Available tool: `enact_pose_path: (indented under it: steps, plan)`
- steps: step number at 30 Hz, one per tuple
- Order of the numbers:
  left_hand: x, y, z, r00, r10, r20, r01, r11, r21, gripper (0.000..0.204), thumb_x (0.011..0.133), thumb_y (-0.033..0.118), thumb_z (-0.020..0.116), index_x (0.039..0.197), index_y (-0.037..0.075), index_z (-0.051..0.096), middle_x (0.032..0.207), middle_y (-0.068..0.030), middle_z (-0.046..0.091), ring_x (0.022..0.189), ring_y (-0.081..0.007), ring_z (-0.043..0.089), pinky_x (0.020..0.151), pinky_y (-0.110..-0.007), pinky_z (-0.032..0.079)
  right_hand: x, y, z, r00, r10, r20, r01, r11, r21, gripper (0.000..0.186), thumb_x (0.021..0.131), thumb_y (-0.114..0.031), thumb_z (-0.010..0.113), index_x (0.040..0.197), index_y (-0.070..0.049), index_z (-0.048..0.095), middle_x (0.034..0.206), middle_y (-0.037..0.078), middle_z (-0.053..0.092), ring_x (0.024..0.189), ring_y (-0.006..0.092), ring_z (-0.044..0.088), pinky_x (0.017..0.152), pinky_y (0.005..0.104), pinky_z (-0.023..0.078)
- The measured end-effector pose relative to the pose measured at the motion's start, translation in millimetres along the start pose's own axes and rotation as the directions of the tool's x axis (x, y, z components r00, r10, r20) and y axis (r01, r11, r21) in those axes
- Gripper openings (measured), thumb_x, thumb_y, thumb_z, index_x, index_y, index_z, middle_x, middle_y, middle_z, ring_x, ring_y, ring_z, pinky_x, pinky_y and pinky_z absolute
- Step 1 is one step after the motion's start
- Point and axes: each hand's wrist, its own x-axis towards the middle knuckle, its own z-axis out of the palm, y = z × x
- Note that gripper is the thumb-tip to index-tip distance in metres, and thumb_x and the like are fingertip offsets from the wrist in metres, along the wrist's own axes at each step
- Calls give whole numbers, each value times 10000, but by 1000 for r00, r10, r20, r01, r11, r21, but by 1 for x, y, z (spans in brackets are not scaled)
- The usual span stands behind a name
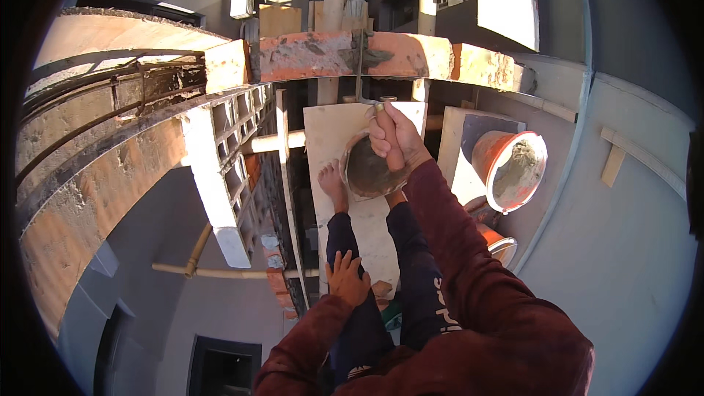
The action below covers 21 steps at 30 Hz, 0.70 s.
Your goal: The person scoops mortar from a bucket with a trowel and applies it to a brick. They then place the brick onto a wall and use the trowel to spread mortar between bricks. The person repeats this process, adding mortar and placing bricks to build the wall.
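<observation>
While the right hand is wrapped tight round the wooden handle of a round-bladed steel trowel loaded with grey mortar, the load sits out over the pale plank that the person stands on, just below the top course of red bricks. My guess at the main risk: if the wrist rolls, the wet heap could slide off the blade and drop past the plank edge through the gap beside it (the ground looks far below). The trowel's long axis runs roughly up and down the picture, handle toward the wall, blade toward the person's bare foot. The left hand rests open, fingers spread, on the dark trouser thigh, holding nothing. An orange bucket of mortar stands to the right.
</observation>
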Motion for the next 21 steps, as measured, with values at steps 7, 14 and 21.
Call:
enact_pose_path:
  steps: [7,14,21]
  plan:
    - [9,-1,-3,999,4,31,-5,999,33,507,856,310,635,1314,100,581,1512,-158,406,1466,-364,251,1176,-607,143,0,-1,-5,1000,5,7,-4,994,-108,452,1056,-435,325,1086,-30,523,649,30,480,412,127,430,406,283,411]
    - [9,2,-5,999,1,36,-2,1000,31,507,867,318,627,1321,100,576,1517,-154,399,1474,-362,233,1181,-600,135,-50,-3,8,936,-129,-326,45,967,-252,434,1052,-399,321,1094,-16,521,648,51,484,416,133,464,396,290,422]
    - [9,3,-6,999,10,43,-13,997,77,501,870,323,626,1320,108,577,1522,-149,395,1474,-359,234,1181,-597,139,9,22,-7,935,-267,-235,21,702,-712,377,1036,-371,382,1039,-21,521,610,43,487,425,139,482,420,286,422]
